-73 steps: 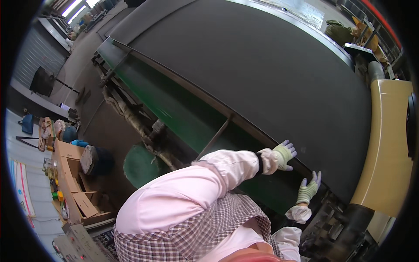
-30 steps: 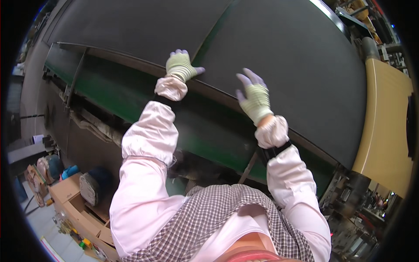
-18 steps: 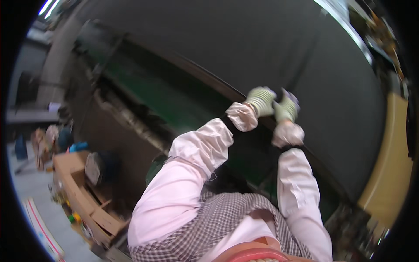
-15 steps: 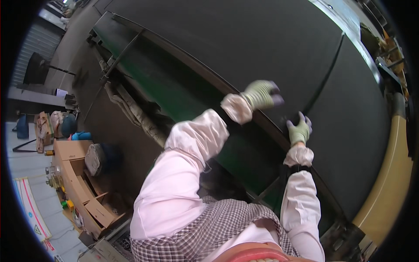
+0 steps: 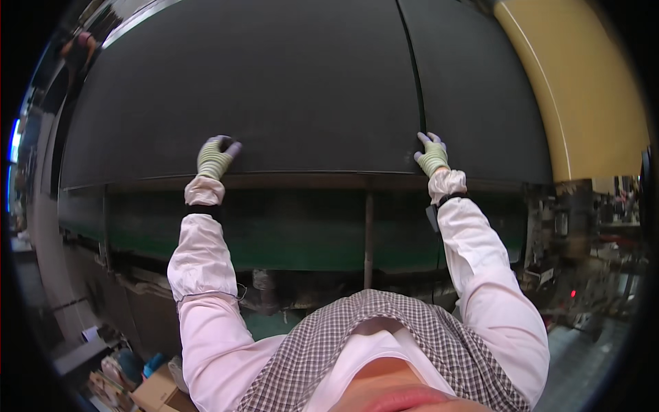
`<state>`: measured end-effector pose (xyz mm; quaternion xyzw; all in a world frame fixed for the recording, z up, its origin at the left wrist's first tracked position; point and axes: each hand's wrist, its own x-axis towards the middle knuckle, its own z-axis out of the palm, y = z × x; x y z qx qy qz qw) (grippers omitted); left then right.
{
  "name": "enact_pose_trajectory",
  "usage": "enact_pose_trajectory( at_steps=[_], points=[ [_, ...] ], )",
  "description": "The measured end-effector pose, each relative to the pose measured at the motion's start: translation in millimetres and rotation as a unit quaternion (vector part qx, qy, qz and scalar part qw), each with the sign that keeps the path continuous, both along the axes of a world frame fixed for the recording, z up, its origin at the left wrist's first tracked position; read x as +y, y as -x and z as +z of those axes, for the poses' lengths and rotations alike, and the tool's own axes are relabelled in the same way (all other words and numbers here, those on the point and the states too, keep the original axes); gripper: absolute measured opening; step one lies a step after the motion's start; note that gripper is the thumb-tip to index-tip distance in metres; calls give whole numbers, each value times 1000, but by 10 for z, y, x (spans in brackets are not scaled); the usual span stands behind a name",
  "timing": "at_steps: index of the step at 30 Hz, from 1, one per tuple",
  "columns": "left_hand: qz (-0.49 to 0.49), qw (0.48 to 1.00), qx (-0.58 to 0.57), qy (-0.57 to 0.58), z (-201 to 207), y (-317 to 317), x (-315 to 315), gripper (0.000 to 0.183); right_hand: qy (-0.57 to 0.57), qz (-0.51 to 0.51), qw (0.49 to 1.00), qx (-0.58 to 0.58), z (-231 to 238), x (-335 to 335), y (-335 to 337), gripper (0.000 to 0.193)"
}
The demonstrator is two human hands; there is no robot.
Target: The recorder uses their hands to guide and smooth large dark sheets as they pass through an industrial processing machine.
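Observation:
A wide dark grey sheet-like surface (image 5: 274, 89) stretches out in front of me. A narrow black line (image 5: 412, 62), a strip or a gap, runs across it away from me on the right. My left hand (image 5: 214, 159), in a pale green striped glove with purple fingertips, is over the near part of the surface; its fingers are bent, with the thumb apart. In a matching glove, my right hand (image 5: 432, 156) is at the near end of the black line, fingers apart. Neither hand shows anything clearly held.
A tan roll-like curved surface (image 5: 573, 82) borders the far right. Below the front edge are a green band (image 5: 302, 233) and a metal post (image 5: 368, 240). Cardboard boxes (image 5: 156, 390) stand at lower left. Machinery (image 5: 583, 240) is at right, and another person (image 5: 82, 48) at far left.
My view has swung round to face the dark surface squarely. My left hand is now much farther from the right hand, which stays by the black line's near end.

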<state>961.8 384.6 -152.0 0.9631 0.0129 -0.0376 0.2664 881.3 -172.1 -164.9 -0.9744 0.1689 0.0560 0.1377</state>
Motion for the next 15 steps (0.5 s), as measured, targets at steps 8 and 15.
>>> enact_pose_trajectory(
  at_steps=[8, 15],
  points=[
    [40, 981, -9, -190, 65, 353, 138, 61, 69, -23, 997, 28, -85, -338, 225, 63],
    [-7, 972, 21, -235, 61, 591, -1114, 63, 61, -59, 996, 17, -303, -1554, 309, 61]
  ],
)
